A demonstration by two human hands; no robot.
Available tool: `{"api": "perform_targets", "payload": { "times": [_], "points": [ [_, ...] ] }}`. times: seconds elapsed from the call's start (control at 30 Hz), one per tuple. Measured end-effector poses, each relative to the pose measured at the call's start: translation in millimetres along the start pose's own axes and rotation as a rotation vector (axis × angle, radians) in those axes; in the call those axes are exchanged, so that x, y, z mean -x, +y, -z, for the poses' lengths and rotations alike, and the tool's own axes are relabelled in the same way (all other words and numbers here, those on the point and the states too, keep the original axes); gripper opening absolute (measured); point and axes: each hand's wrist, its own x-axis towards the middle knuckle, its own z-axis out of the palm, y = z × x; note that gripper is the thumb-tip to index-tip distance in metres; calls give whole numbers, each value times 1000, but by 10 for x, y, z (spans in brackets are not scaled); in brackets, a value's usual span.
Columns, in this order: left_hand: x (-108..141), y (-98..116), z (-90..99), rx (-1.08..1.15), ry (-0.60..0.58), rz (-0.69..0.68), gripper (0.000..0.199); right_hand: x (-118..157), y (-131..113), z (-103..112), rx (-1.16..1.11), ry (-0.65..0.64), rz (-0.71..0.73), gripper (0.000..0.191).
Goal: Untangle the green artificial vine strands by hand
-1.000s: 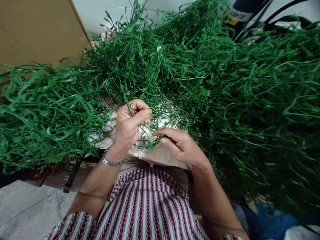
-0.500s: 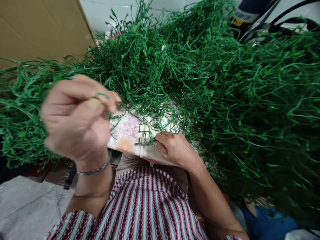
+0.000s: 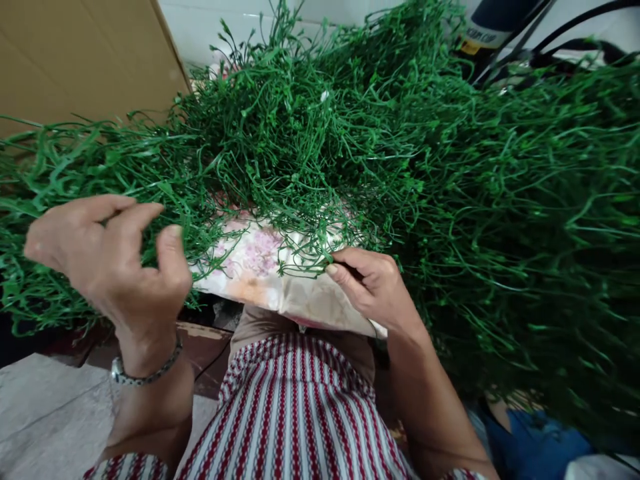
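Above the left-hand greens: the bare left hand (image 3: 115,257) is held open, its fingers loosely bent and its thumb spread well apart from them; whether the leafage below is touched cannot be told.
Right hand: thin, curling green stems (image 3: 306,268) are gripped between the thumb and forefinger of the bare right hand (image 3: 374,283), near the middle of the view.
Held stems: their loose ends are spread leftward over a cream sheet patterned with lilac and orange patches (image 3: 260,253).
Sheet: its far part is covered by tangled stems; its near edge is placed at the person's lap.
Greens: the sheet is bordered by a broad, slender-leaved green mound on the left (image 3: 75,160), a taller tangled green heap behind (image 3: 300,127) and a dense, shadowed green mass on the right (image 3: 520,200).
Back left: a flat brown cardboard panel (image 3: 85,60) is stood upright against the greens.
Back right: a dark blue cylinder with a white and yellow label (image 3: 490,27) is partly hidden by foliage.
Wrist: a linked metal band (image 3: 153,377) is worn on the left.
Clothing: a red-and-white striped top (image 3: 300,407) is worn.
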Motion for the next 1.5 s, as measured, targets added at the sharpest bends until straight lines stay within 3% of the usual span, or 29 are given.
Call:
{"api": "perform_targets", "payload": {
  "times": [0.03, 0.13, 0.17, 0.2, 0.3, 0.43, 0.6, 0.77, 0.9, 1.03, 1.2, 1.27, 1.4, 1.47, 1.5],
  "points": [
    [-10, 124, -13, 58, 18, -103, 32, -11, -18, 21, 15, -16, 9, 20],
    [-11, 515, -149, 339, -193, -505, 34, -46, -70, 60, 71, -103, 51, 20],
    [3, 622, -220, 415, -284, -592, 37, -53, -81, 67, 79, -120, 61, 21],
    [22, 703, -295, 488, -326, -596, 33, -56, -88, 72, 76, -121, 65, 21],
    [95, 771, -477, 711, -391, -391, 21, -35, -71, 90, 39, -83, 26, 17],
    [125, 639, -509, 949, -402, -174, 16, 10, 10, 96, 43, -26, -63, 32],
    [142, 576, -489, 1271, -470, 9, 10, -7, 79, 54, 72, -154, -58, 20],
    [218, 613, -548, 1279, -440, 193, 21, 13, 64, 140, 95, -53, -74, 14],
    [207, 673, -552, 1152, -366, 21, 24, 27, 49, 234, 96, 20, -71, 16],
    [243, 687, -593, 1004, -298, -123, 30, 25, 67, 248, 103, 5, -102, 15],
    [301, 655, -648, 858, -335, -278, 28, 20, 96, 203, 117, -50, -137, 12],
    [292, 663, -645, 835, -362, -297, 23, 23, 92, 192, 101, -17, -137, 13],
    [275, 705, -632, 908, -341, -223, 17, 70, 37, 224, 103, 235, -148, 30],
    [275, 722, -635, 961, -323, -198, 17, 106, 1, 246, 89, 240, -115, 25],
    [275, 728, -640, 983, -314, -196, 17, 119, -11, 248, 73, 179, -82, 22]
  ]
}}
